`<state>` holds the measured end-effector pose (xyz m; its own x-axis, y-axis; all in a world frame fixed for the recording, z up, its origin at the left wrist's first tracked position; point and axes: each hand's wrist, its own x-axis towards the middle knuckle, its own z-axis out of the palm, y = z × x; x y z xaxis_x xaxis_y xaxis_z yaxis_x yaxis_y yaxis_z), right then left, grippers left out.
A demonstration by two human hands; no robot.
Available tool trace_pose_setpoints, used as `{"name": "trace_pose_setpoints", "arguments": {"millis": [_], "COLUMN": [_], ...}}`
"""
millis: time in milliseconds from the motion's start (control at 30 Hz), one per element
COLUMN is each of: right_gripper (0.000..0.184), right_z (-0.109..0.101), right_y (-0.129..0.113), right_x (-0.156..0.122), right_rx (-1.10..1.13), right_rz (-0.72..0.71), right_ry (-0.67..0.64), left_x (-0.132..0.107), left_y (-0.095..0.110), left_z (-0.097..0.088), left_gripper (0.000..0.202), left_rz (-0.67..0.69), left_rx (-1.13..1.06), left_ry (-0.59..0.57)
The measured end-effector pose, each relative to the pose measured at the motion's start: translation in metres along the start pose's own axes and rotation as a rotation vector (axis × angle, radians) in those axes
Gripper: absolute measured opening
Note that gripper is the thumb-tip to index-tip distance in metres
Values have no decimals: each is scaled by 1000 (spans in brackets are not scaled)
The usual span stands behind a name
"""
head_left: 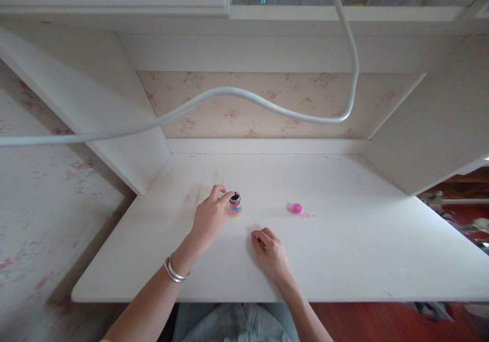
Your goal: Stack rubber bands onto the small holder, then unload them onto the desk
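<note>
Left hand (209,215) half open, right hand (272,254) loosely curled, perhaps around something hidden, seemingly resting nearer the front edge of the surface (351,260). Left of centre stands an upright jar (236,208), left thumb at its rim, likely to steady it; a pink piece (297,209) lies apart, on the right edge's side.

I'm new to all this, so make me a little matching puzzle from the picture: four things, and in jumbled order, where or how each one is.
Things
1. small jar
2. pink object
3. bracelet
4. right hand

Places and states
A. at the desk, with fingers curled
B. worn on the wrist of the left hand
C. upright, next to the left hand
D. lying on the desk, apart from both hands

Right pairs: 1-C, 2-D, 3-B, 4-A
</note>
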<state>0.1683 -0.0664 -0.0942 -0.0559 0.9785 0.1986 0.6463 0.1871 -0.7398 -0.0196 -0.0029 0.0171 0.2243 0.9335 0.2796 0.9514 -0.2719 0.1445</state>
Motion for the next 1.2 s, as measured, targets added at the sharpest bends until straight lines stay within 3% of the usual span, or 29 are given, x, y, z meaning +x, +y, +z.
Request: {"name": "trace_pose_setpoints", "arguments": {"millis": [333,700,800,933,1067,1200], "right_gripper": [27,28,28,25,24,22], "right_z": [0,1,1,7,25,46], "right_y": [-1,-1,-5,-22,-49,-71], "right_x": [-1,-1,-2,1,13,32], "right_rx": [-6,-62,-119,-253,-363,-450], "right_rz": [-3,-17,-6,2,-29,-59], "right_ry": [-9,-29,-51,-121,-211,-250], "left_x": [2,-3,-23,-67,-109,-129], "left_y": [-4,-24,-36,-57,-71,-72], "left_z": [5,10,12,26,44,53], "left_gripper": [46,47,39,24,22,22], "left_rz": [13,-1,-80,-197,-279,-296], "left_rx": [-114,-518,-575,-595,-467,-281], "left_ry": [-5,181,227,204,120,22]}}
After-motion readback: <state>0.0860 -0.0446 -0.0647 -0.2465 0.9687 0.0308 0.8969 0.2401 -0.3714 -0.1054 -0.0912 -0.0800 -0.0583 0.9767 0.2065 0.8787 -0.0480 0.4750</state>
